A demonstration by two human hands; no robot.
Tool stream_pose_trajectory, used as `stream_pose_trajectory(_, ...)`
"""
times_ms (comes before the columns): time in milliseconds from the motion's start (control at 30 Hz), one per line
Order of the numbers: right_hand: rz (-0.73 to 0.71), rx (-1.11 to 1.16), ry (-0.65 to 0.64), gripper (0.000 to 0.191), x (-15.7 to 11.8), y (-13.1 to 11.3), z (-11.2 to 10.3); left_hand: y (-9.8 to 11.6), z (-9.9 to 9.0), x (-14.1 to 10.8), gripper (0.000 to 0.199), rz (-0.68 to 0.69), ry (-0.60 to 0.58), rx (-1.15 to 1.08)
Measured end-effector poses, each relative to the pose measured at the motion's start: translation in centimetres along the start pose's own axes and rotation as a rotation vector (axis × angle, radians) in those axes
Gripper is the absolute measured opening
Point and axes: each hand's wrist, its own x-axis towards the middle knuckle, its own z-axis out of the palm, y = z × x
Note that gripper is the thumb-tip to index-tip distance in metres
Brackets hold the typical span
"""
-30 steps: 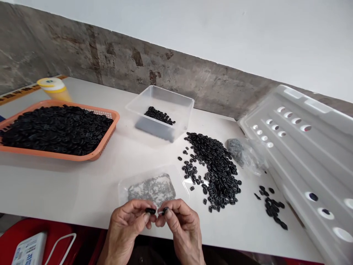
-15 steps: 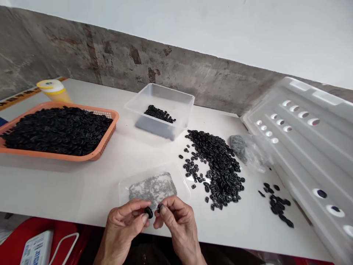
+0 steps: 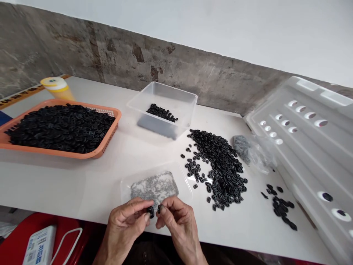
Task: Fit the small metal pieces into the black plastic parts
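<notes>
Between the thumb and fingers of my left hand [image 3: 128, 224] is a small black oval piece [image 3: 150, 211], gripped near the table's front edge. Just to its right, my right hand [image 3: 178, 222] pinches a smaller black piece [image 3: 159, 208], mostly covered by the fingertips. The two pieces are close but apart. Right behind both hands lies a shallow clear tray [image 3: 183, 184] with many small grey metal pins [image 3: 154, 186]. A spread heap of black pieces with holes [image 3: 220, 162] lies to the right of the tray.
An orange basket [image 3: 118, 119] full of black pieces stands at left, a yellow-lidded cup [image 3: 56, 88] behind it. Farther back is a clear bin [image 3: 190, 106] with black pieces. At right are a plastic bag [image 3: 260, 154], loose black ovals [image 3: 281, 206] and a leaning white perforated panel [image 3: 309, 147].
The black oval piece in my left hand has turned slightly, showing more of its face. Both hands keep their pinches. The whole view has shifted a little.
</notes>
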Motion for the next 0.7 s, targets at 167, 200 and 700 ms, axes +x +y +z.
stream_pose_trajectory(167, 0.026, -0.05, 0.004, 0.044, -0.1, 0.2, -0.2, 0.3, 0.1, 0.0, 0.027, 0.073, 0.01, 0.097)
stream_pose_trajectory(200, 0.027, -0.06, 0.007, 0.043, -0.1, 0.2, -0.2, 0.4, 0.2, 0.1, 0.029, 0.099, 0.008, 0.126)
stream_pose_trajectory(700, 0.019, 0.037, -0.03, 0.045, 0.1, 0.0, 0.1, 1.5, 0.9, 0.6, 0.041, 0.451, -0.036, 0.383)
